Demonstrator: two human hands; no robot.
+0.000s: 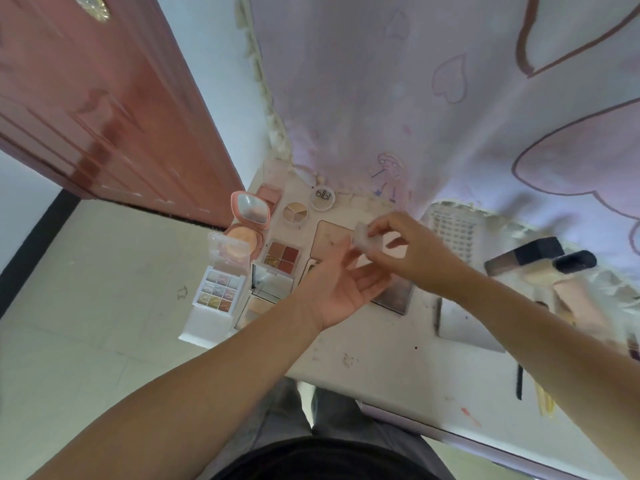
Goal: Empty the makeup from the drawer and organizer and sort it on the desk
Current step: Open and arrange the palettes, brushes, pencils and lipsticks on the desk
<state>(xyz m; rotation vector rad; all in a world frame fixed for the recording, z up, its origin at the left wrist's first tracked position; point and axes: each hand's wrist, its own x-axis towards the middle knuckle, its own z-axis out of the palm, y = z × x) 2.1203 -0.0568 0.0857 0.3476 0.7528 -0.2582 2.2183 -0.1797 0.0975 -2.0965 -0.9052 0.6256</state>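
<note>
So the room's pretty plain: a glossy reddish-brown door (104, 109) on the left, a pale wall (221, 81) next to it, and a beige tiled floor (86, 306) with a dark baseboard (38, 240) along the edge. A lilac curtain (433, 91) with heart outlines hangs behind the white desk (381, 362). The light's soft and even.

Both forearms bare all the way up, no sleeves showing near either wrist. Left hand (341, 289) and right hand (410, 252): no rings, no watch, no bracelets, no gloves that I can spot. Nails too blurry to say anything about. Lower down, back toward body from hands: black top (322, 460), plain, no print visible. Below that, grey trousers (294, 410), both legs showing, fabric looks plain too.
</note>
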